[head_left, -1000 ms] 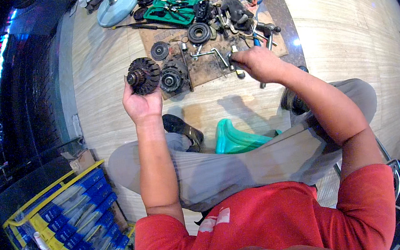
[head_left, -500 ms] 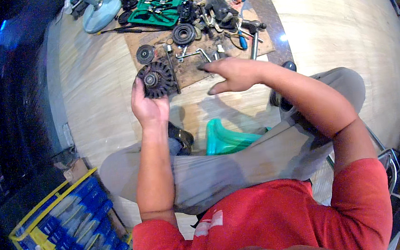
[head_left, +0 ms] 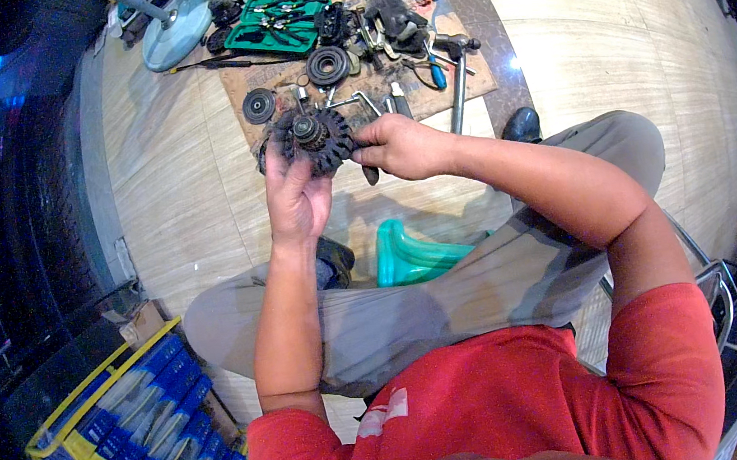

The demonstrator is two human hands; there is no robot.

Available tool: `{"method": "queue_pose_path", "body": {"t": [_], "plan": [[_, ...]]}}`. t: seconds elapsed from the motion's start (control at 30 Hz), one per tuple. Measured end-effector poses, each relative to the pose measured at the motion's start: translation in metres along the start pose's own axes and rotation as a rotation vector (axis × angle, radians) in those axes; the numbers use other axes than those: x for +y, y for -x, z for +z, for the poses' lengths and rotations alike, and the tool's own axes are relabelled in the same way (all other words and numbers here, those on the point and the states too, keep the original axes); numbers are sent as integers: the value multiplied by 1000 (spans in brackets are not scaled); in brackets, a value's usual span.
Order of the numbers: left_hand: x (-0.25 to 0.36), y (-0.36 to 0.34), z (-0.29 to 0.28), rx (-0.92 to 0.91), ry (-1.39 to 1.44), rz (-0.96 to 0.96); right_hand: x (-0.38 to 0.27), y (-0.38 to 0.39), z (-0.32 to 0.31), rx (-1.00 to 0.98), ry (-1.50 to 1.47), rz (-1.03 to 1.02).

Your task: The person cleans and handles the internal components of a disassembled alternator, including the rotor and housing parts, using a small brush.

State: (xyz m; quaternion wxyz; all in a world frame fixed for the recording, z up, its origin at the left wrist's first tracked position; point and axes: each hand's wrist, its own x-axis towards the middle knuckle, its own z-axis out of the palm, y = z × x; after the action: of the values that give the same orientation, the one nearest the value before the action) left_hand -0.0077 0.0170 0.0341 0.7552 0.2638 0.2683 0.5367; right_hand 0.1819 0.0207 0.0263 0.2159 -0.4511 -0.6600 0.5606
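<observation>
My left hand [head_left: 297, 197] is wrapped round a dark, greasy finned wheel [head_left: 333, 143] with a ridged round hub facing up. Blackened fingers show along its left side, partly hidden by the wheel. At the wheel's right edge, my right hand [head_left: 404, 146] is closed, its fingertips against the rim. A short dark end shows under the right fingers; whether it is a fingertip or a separate piece I cannot tell. Just beyond the wheel lie a flat dark disc [head_left: 259, 105], a black ring-shaped part [head_left: 327, 66] and a bent metal wrench [head_left: 365, 100].
Stained cardboard [head_left: 234, 86] bears a green tool case [head_left: 280, 24], a hammer [head_left: 459, 83], blue-handled pliers [head_left: 437, 75] and greasy parts. A pale blue round base [head_left: 177, 38] stands far left. Between my legs is a green plastic piece [head_left: 421, 256]; blue-and-yellow packages [head_left: 137, 429] stand lower left.
My right hand has moved left and closed at the wheel's rim, where before it hovered with fingers apart. My left hand has brought the wheel rightward and tilted it.
</observation>
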Motion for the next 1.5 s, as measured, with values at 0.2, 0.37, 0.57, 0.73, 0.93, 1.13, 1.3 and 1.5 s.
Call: {"method": "queue_pose_path", "body": {"t": [0.2, 0.37, 0.57, 0.73, 0.93, 1.13, 1.3, 1.5], "plan": [[0, 2, -4, 44, -210, 65, -10, 3, 0, -6, 88, -37], [17, 5, 1, 98, -100, 72, 4, 2, -16, 44, 450, -153], [38, 6, -14, -59, -11, -31, 28, 3, -81, 188, 878, -59], [42, 8, -33, -75, -198, -69, 4, 21, -125, 259, 954, -55], [60, 3, -25, -37, -59, -42, 10, 36, -147, 301, 963, -27], [90, 2, -40, -96, 97, -7, 6, 53, -161, 333, 1030, 11], [93, 7, -36, 288, 158, 84, -10, 78, -209, 411, 1136, 84], [97, -1, -24, 155, 257, 112, 8, 126, -280, 562, 1103, 352]]}}
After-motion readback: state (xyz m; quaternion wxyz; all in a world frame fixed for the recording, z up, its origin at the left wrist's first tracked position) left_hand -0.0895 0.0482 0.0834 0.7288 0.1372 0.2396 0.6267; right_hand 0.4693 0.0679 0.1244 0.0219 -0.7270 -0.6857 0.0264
